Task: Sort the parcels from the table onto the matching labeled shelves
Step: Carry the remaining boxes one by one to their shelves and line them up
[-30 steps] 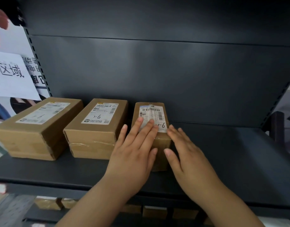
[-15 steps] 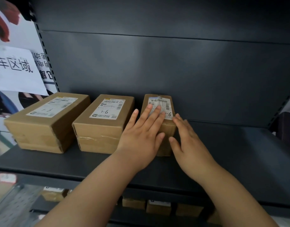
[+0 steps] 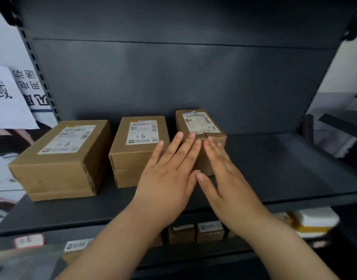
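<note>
Three brown cardboard parcels with white shipping labels stand in a row on a dark grey shelf (image 3: 274, 168). The small right parcel (image 3: 195, 122) carries a handwritten "9-1" mark. My left hand (image 3: 169, 176) lies flat with fingers spread against its near end, fingertips on its top edge. My right hand (image 3: 224, 174) lies flat beside it, fingertips touching the same parcel's front right. Neither hand grips anything. The middle parcel (image 3: 137, 142) and the large left parcel (image 3: 58, 158) stand apart from my hands.
The shelf's right half is bare up to its right upright (image 3: 306, 126). A lower shelf holds several small boxes (image 3: 210, 231) and a white and yellow package (image 3: 312, 221). A paper sign (image 3: 10, 100) hangs at the left. The shelf's back panel rises behind the parcels.
The small parcel has slid farther back on the shelf. Both hands have slipped toward its near end, so its label now shows fully. The view has shifted.
</note>
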### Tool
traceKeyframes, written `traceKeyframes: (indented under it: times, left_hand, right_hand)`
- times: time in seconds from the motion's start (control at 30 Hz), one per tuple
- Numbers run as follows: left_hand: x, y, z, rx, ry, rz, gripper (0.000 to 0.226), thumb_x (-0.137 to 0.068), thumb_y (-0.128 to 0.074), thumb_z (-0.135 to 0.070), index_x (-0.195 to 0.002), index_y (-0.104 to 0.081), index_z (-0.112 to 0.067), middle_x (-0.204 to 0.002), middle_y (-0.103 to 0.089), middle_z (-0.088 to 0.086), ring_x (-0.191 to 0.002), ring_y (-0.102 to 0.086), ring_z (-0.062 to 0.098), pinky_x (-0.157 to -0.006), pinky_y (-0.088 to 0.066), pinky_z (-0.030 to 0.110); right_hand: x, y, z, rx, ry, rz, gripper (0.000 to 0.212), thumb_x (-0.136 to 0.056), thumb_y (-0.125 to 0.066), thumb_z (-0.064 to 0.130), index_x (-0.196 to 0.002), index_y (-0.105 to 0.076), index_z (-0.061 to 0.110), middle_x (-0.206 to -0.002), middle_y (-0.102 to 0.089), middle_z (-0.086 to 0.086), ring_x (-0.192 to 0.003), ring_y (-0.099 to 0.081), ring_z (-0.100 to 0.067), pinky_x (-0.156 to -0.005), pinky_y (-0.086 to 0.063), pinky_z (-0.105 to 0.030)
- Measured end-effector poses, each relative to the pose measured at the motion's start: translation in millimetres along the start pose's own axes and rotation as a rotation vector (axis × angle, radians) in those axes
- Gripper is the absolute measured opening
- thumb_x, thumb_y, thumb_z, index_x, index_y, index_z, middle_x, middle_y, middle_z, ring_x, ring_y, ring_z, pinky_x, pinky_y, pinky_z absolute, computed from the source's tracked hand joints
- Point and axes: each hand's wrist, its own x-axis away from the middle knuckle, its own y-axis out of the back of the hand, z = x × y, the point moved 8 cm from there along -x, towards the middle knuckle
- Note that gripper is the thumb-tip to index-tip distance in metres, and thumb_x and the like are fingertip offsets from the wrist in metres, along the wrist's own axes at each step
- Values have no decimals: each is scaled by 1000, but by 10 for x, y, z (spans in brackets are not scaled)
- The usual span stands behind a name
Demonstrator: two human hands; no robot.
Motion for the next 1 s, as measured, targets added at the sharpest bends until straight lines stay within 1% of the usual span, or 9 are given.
traceKeyframes:
  times: [0.17,0.23,0.37,0.47,0.6,0.73,0.83,0.93,1.0]
  left_hand:
    - [348,28,138,125,-63,78,55,-98,-25,-42,-147,-28,-18,-152,-30,-1,-142,-24,18,-112,-20,47]
    - [502,3,153,170,-82,143,56,-97,-23,-44,-148,-24,-19,-153,-25,-2,-143,-21,16,-112,-17,45]
    - [682,-114,21,350,-132,228,59,-89,4,-51,-143,15,-31,-151,16,-16,-141,20,2,-111,14,26]
    - [686,-148,-231,426,-195,230,55,-90,5,-50,-139,21,-33,-148,23,-19,-138,26,1,-112,17,26]
    - [856,-222,-878,512,-339,342,54,-97,-11,-43,-139,22,-30,-149,23,-16,-139,25,4,-116,12,30]
    - [1151,-57,-1731,560,-569,339,54,-94,-1,-46,-140,20,-29,-150,22,-13,-142,21,8,-114,13,31]
    - [1358,55,-2299,569,-702,389,56,-94,-5,-45,-138,26,-31,-147,28,-14,-140,27,7,-115,15,31]
    - [1532,182,-2812,586,-804,384,54,-98,-10,-45,-137,25,-31,-145,28,-16,-138,28,5,-111,18,29]
    - [1683,264,-3177,616,-861,374,52,-97,-6,-47,-137,23,-31,-145,26,-17,-136,27,3,-109,18,27]
  right_hand:
    - [325,-241,159,60,-196,34,58,-97,-30,46,-133,16,46,-146,20,32,-135,21,13,-112,5,-16]
    - [528,-364,215,87,-259,37,58,-97,-30,47,-134,15,45,-147,20,30,-137,21,11,-114,5,-18]
    - [992,-453,226,164,-405,37,59,-97,-30,48,-136,14,41,-147,19,27,-139,19,6,-116,4,-20]
    - [1380,-306,152,209,-525,-25,61,-97,-31,48,-139,12,41,-150,16,26,-138,18,8,-117,3,-21]
    - [2142,-92,79,191,-738,-93,59,-97,-30,47,-141,8,42,-148,14,29,-137,18,11,-111,5,-15]
    - [2985,189,57,220,-914,-215,61,-96,-31,48,-145,4,40,-150,12,30,-136,17,13,-112,2,-15]
    - [3562,424,108,240,-1015,-334,62,-95,-31,48,-147,3,40,-148,12,33,-131,20,19,-115,-2,-18]
    - [4153,621,257,281,-1111,-413,61,-96,-32,46,-143,7,43,-146,14,34,-131,20,19,-110,1,-15]
    - [4625,741,376,282,-1188,-469,61,-97,-34,43,-143,6,43,-146,13,34,-132,18,17,-109,1,-13]
